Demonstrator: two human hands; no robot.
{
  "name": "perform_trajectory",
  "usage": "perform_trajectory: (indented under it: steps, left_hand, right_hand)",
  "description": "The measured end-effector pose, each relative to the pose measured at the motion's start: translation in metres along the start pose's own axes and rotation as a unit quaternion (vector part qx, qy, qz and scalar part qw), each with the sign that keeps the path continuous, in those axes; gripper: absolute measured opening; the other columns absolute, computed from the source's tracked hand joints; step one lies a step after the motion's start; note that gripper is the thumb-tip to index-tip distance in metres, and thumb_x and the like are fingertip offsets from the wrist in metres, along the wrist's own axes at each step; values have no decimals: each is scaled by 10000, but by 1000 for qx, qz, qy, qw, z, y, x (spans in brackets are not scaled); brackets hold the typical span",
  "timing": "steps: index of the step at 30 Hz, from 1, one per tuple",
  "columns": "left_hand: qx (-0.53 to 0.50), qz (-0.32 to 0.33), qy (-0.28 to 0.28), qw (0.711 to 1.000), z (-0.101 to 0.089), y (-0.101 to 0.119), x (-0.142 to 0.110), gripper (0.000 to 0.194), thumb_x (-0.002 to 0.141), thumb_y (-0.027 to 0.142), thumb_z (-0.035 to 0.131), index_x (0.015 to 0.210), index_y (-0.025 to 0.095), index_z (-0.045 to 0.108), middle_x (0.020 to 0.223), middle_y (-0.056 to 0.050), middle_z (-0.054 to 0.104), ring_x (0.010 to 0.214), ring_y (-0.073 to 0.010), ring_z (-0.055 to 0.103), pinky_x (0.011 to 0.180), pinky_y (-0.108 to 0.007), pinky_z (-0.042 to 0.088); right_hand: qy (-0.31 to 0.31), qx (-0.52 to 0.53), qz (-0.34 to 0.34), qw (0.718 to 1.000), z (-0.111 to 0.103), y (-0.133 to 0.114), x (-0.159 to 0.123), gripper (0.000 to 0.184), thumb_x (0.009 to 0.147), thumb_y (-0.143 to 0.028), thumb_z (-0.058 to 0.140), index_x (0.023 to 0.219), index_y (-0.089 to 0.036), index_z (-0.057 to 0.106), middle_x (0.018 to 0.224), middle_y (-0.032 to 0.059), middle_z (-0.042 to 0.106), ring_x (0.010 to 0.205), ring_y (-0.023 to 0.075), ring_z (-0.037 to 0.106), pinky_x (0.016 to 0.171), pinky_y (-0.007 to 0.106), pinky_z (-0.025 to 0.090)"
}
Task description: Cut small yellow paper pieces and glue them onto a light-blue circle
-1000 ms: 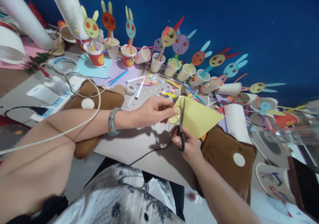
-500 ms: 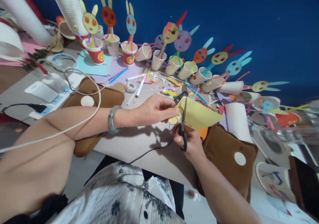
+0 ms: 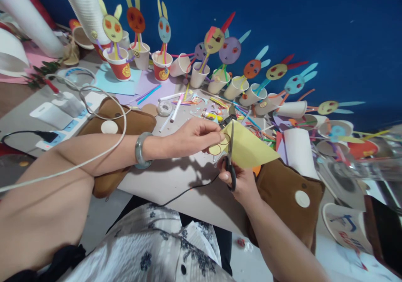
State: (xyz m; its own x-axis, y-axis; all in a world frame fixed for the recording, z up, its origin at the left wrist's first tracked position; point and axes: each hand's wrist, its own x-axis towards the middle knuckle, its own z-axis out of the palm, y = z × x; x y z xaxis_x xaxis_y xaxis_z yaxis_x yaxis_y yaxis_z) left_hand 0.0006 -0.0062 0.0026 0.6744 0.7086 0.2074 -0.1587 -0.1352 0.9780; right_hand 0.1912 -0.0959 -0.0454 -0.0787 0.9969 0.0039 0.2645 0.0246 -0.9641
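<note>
Brown pouches (image 3: 282, 181): one shows beneath my left forearm, the other lies just beside my right, each with a pale disc.
White cable (image 3: 126, 122): loops across my left forearm, in the way on that side.
Paper cups (image 3: 199, 76): strung out along the blue wall (image 3: 298, 18), several bearing rabbit-eared faces (image 3: 230, 50), some tipped over.
Tabletop (image 3: 176, 179) clutter: markers (image 3: 177, 107), a tape roll (image 3: 165, 109) and coloured scraps (image 3: 201, 103) on the far side of my work.
Right edge: a dark slab (image 3: 385, 227) cut off by the frame; the cups towards that side smear together.
Left hand (image 3: 194, 139): thumb and finger pinched on the yellow paper (image 3: 253, 148), covering part of one drawn outline.
Right hand (image 3: 240, 180): curled round the black handles of my scissors (image 3: 233, 175), blades pointing up and lying against the sheet.
Yellow sheet: held up above the table, a broad pointed flap right of the blades, a narrower part left with rounded dark outlines; how far any cut runs, I can't quite make out.
</note>
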Motion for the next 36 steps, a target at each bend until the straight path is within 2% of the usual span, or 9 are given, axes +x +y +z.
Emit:
perform_trajectory:
  steps: [9, 14, 26, 36]
  left_hand:
    - [-22, -4, 11, 1000, 0, -4, 0, 238, 866, 191, 525, 633, 147, 544, 542, 45, 508, 508, -41, 425, 483, -175, 322]
    - [-25, -3, 13, 1000, -1, -3, 1, 227, 858, 192, 533, 638, 142, 552, 528, 48, 493, 495, -39, 410, 474, -173, 314]
    - [-12, 2, -2, 1000, -4, -3, 2, 238, 864, 209, 540, 634, 146, 540, 540, 32, 529, 502, -47, 455, 493, -174, 357]
    - [5, 10, 1, 1000, -3, -3, 2, 271, 857, 284, 563, 626, 148, 521, 550, 37, 469, 533, -52, 391, 495, -180, 331]
  right_hand:
    - [13, -21, 2, 1000, -1, 1, 0, 601, 596, -772, 751, 608, -221, 511, 560, -14, 467, 583, 159, 453, 528, 306, 362]
    - [15, -27, -17, 999, -3, 4, -1, 552, 640, -732, 755, 636, -223, 540, 590, -2, 500, 604, 172, 469, 565, 324, 379]
    - [8, -32, 4, 999, -1, -1, -1, 561, 635, -722, 755, 609, -211, 527, 594, -2, 506, 586, 153, 460, 535, 300, 369]
    - [-3, -18, 10, 1000, -2, 4, -2, 566, 639, -741, 744, 616, -221, 520, 592, -4, 481, 574, 156, 445, 528, 307, 351]
